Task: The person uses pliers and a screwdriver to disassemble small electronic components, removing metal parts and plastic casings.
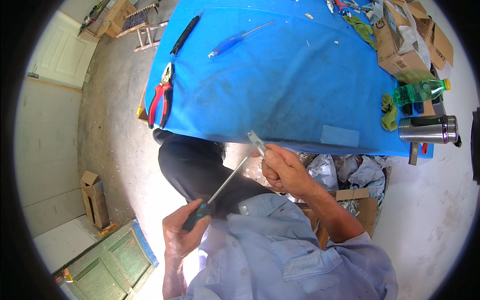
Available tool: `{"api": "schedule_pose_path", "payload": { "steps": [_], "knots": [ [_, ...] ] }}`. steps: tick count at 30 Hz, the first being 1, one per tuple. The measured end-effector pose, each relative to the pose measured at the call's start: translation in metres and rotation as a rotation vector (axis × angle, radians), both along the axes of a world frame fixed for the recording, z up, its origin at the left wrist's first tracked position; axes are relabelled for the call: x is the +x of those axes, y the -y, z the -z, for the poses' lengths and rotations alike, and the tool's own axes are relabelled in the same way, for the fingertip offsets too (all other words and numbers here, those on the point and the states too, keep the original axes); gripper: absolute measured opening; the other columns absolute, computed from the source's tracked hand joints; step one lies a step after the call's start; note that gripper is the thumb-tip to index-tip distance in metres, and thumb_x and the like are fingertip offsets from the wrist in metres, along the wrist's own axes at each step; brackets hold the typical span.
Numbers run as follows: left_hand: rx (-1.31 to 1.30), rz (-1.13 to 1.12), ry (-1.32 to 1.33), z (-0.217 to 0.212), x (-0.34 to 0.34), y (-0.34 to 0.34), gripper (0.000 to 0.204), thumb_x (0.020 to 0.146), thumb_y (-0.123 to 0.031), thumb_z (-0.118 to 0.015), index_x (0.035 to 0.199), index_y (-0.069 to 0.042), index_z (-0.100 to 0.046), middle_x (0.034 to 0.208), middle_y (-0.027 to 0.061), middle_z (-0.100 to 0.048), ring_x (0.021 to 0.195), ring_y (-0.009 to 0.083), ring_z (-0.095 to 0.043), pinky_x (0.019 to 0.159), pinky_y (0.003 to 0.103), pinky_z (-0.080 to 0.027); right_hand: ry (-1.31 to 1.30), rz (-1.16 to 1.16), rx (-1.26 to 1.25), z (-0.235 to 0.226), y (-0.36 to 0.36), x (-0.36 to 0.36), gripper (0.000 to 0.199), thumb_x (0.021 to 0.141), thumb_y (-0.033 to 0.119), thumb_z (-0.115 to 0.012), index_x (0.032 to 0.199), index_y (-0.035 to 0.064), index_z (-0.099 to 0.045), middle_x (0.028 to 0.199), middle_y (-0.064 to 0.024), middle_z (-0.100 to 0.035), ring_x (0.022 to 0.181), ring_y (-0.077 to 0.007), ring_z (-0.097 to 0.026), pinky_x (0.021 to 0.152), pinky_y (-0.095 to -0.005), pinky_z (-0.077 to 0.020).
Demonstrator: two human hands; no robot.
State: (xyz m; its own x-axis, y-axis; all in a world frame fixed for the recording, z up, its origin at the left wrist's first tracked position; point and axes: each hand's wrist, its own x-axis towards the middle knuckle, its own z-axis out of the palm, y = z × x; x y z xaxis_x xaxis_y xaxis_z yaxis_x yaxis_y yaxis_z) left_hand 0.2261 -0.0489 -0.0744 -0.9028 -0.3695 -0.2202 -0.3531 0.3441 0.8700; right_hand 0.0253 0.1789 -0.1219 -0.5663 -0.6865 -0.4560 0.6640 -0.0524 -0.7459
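My left hand (181, 229) is closed round the dark teal handle of a screwdriver (227, 182), whose long metal shaft slants up to the right. My right hand (286, 167) pinches a small white and metallic piece (257, 140) just off the table's near edge. The shaft's tip reaches this piece beside my right fingers; whether it sits inside the piece I cannot tell. On the blue-covered table (250, 90) lie red and black pliers (163, 97), a screwdriver with a blue handle (227, 45) and a black rod-like tool (186, 34).
At the table's right stand a green bottle (419, 92), a steel flask (427, 129) and a cardboard box (400, 50). Green cloths (389, 112) lie nearby. Below the right edge are plastic bags (367, 172) and an open carton (367, 210). A tall narrow box (95, 200) stands on the left floor.
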Motion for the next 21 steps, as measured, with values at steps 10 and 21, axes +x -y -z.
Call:
{"api": "schedule_pose_path", "payload": {
  "steps": [10, 21],
  "knots": [
    [-0.223, 0.122, -0.146, 0.003, -0.004, -0.002, 0.040, 0.079, 0.000, -0.082, 0.117, 0.002, -0.071, 0.081, 0.0113, -0.073, 0.066, 0.0178, -0.068, 0.061, 0.028, -0.051, -0.251, -0.058, 0.083, 0.017, -0.002, 0.001, 0.032, 0.113, 0.027, -0.043, 0.121, -0.0008, -0.056, 0.068, 0.0021, -0.043, 0.054, -0.0053, -0.038, 0.049, -0.0238, -0.0329],
    [-0.288, 0.195, -0.107, -0.002, -0.018, -0.006, 0.044, 0.079, 0.003, -0.081, 0.122, 0.000, -0.069, 0.084, 0.0141, -0.071, 0.066, 0.0239, -0.069, 0.060, 0.032, -0.053, -0.648, -0.077, 0.332, 0.025, -0.003, -0.004, 0.026, 0.107, 0.022, -0.054, 0.110, -0.0028, -0.060, 0.074, -0.0062, -0.056, 0.066, -0.0160, -0.050, 0.061, -0.0345, -0.0422]
  ]
}}
